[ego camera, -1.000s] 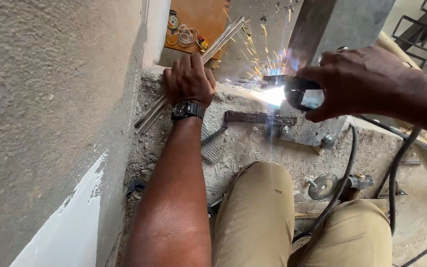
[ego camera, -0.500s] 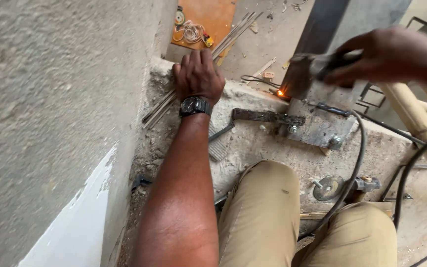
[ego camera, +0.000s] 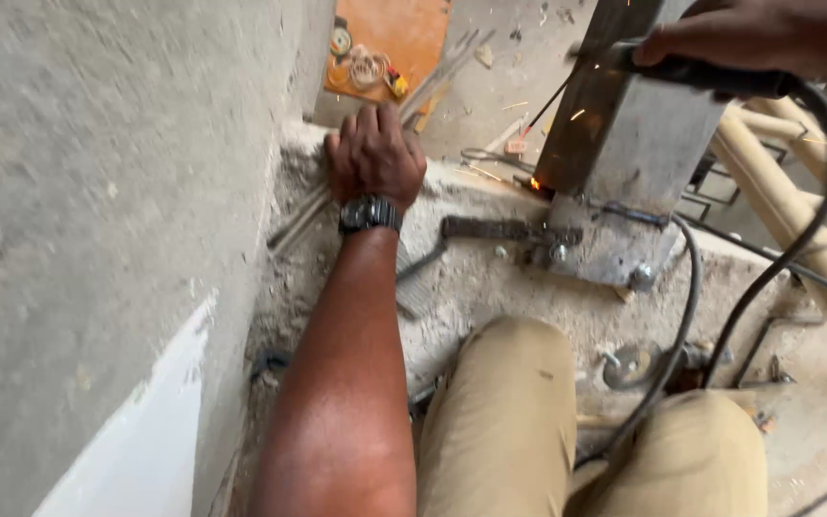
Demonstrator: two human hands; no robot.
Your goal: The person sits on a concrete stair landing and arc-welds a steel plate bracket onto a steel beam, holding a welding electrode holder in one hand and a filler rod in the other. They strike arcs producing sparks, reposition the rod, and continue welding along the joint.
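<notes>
Nearest, khaki-clad knees [ego camera: 528, 421] above a rough concrete ledge [ego camera: 490, 297]. Left hand [ego camera: 373, 158], black wristwatch [ego camera: 369, 213] on the wrist, pressed knuckles-up on thin metal rods [ego camera: 299, 218] beside the grey wall [ego camera: 98, 191]. Farther right, right hand [ego camera: 758, 33] clenched around a black electrode holder [ego camera: 696, 72] — rod tip glowing orange at the base of an upright steel post [ego camera: 624, 144], cable [ego camera: 777, 258] trailing down. Beyond, an orange board [ego camera: 413, 33] holding coiled wire.

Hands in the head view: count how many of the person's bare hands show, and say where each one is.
2. The left hand, wearing a black wristwatch, rests on the rough concrete ledge. The right hand grips a black welding holder by the grey steel post.
</notes>
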